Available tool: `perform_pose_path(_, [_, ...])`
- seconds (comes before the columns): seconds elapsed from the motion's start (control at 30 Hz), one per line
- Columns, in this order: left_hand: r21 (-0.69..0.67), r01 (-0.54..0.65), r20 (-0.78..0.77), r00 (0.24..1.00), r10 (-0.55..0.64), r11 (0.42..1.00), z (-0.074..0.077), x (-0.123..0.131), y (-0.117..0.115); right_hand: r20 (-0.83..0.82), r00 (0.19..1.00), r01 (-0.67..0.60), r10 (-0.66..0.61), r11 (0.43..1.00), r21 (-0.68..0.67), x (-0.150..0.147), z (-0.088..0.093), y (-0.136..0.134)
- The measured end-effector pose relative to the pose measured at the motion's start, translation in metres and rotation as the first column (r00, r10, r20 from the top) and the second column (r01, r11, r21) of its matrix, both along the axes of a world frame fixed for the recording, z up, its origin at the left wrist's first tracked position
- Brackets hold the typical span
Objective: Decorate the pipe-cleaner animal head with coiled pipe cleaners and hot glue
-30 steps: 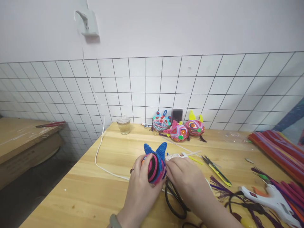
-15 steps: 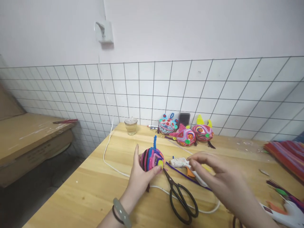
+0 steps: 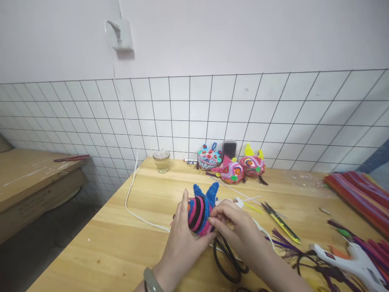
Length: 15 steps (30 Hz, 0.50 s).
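My left hand (image 3: 185, 239) is wrapped around a round animal ornament (image 3: 199, 213) striped in pink, black and blue, apparently made of pipe cleaners. Two blue ears (image 3: 212, 194) stick up from its top. Thumb and fingers of my right hand (image 3: 232, 223) are pinched together against the ornament's right side; whatever lies between them is hidden. Black-handled scissors (image 3: 226, 263) lie below, their blades covered by the hands. Behind the right hand a white hot glue gun (image 3: 238, 202) shows only in part.
Finished ornaments (image 3: 209, 157) stand by the tiled wall, near a glass cup (image 3: 161, 161). To the right lie a yellow utility knife (image 3: 281, 223), another white glue gun (image 3: 349, 259), purple tassels (image 3: 282, 241) and red pipe cleaners (image 3: 361, 194). A white cord (image 3: 136, 213) crosses the wooden table (image 3: 115, 239).
My right hand has moved left, from above the glue gun onto the ornament. The ornament has been turned, so its striped side and both blue ears now show. The view has shifted slightly right.
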<state>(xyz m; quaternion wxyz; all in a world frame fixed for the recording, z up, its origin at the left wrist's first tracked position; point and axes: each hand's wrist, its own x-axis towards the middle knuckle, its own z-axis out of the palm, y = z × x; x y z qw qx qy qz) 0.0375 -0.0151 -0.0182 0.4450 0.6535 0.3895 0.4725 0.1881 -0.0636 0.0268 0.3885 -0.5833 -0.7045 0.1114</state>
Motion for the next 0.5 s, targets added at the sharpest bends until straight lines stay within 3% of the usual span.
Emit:
perform_pose_path(0.17, [-0.008, 0.019, -0.01, 1.0, -0.019, 1.0, 0.0, -0.002, 0.0, -0.103, 0.995, -0.016, 0.006, 0.996, -0.089, 0.002, 0.004, 0.001])
perform_pose_path(0.27, [-0.078, 0.064, 0.04, 0.997, -0.061, 0.995, 0.002, -0.003, 0.003, -0.258, 0.966, -0.019, -0.012, 0.993, -0.115, 0.007, 0.012, 0.0])
perform_pose_path(0.4, [-0.256, 0.171, 0.281, 0.955, -0.096, 0.951, 0.007, -0.002, 0.009, -0.446, 0.888, 0.049, -0.11, 0.988, -0.146, 0.019, 0.031, -0.005])
perform_pose_path(0.5, [-0.398, 0.266, 0.499, 0.866, -0.036, 0.878, 0.01, -0.003, 0.014, -0.478, 0.871, 0.031, -0.113, 0.984, -0.176, 0.024, 0.046, -0.014])
